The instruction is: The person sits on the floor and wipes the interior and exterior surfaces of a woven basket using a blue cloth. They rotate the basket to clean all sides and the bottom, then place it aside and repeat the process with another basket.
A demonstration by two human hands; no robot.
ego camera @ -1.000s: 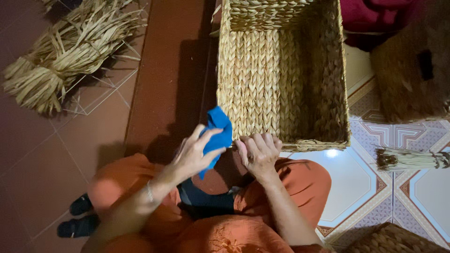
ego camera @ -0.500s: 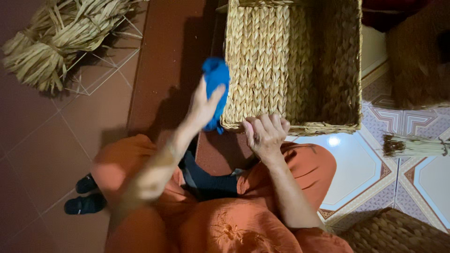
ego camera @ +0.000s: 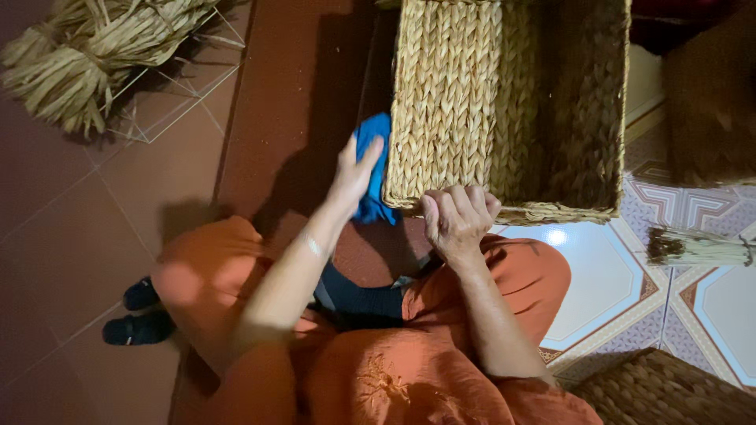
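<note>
One blue cloth (ego camera: 372, 169) under left grip (ego camera: 352, 175)

A rough, matt braided plant fibre is shown on the woven basket (ego camera: 504, 102), soft matt fabric on the blue cloth (ego camera: 372, 169), and a glossy glaze on the patterned floor tiles (ego camera: 598, 291).

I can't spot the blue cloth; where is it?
Head view, centre: the blue cloth is under the left hand, pressed against the woven basket's outer left wall.

A single head-worn view looks steeply down, close over the person's lap and the floor (ego camera: 94, 236).
</note>
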